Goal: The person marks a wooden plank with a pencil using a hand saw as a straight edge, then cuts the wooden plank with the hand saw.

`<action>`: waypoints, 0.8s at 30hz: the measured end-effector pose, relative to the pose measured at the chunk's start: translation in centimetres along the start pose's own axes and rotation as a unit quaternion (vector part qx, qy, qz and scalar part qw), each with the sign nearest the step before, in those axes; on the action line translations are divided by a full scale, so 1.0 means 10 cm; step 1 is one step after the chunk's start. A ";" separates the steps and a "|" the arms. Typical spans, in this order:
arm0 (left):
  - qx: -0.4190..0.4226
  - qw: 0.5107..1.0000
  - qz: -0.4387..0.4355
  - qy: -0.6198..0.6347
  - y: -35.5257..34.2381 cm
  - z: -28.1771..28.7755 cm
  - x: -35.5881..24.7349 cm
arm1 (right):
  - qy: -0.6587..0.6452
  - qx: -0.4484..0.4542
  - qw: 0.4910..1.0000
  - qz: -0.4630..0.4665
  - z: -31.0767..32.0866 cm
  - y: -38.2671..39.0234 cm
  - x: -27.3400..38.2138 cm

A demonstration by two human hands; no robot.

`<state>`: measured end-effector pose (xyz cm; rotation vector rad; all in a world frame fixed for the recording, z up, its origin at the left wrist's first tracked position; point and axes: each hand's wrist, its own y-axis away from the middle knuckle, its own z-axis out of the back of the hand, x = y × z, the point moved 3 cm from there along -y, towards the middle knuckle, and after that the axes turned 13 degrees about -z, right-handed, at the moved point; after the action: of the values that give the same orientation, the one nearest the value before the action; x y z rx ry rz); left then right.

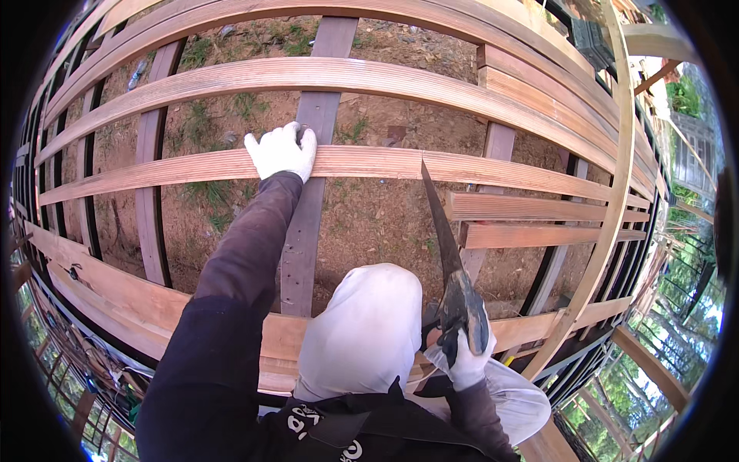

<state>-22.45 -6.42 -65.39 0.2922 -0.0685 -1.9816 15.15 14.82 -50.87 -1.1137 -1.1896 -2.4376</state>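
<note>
A grooved wooden decking board (362,162) runs from left to right across dark joists. My left hand (282,151), in a white glove, presses on it beside a joist, its fingers bent over the far edge. My right hand (469,360), also gloved, is wrapped round the dark handle of a handsaw (443,235). The saw's blade points away from me, and its tip meets the board right of my left hand. A thin line crosses the board at the blade tip. My knee in pale trousers is between my arms.
Open gaps between the joists (314,192) show bare soil with grass tufts below. More decking boards (308,75) lie farther off. Short board pieces (531,206) rest right of the blade. A long pale batten (608,215) slants across the right side.
</note>
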 end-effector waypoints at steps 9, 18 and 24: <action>0.005 1.000 0.009 -0.003 0.02 -0.17 0.00 | 0.085 -0.015 0.996 0.039 -0.50 -1.17 0.38; -0.032 0.998 -0.031 0.044 -0.09 -0.10 -0.35 | 0.054 -0.059 0.997 0.012 -0.54 -1.62 0.50; -0.038 0.999 -0.004 -0.016 0.07 -0.15 0.11 | 0.054 -0.017 0.997 0.043 -0.34 -0.68 0.15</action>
<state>-21.93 -7.53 -66.90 0.2123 -0.0116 -1.9920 9.04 16.92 -55.14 -1.0066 -1.0508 -2.4279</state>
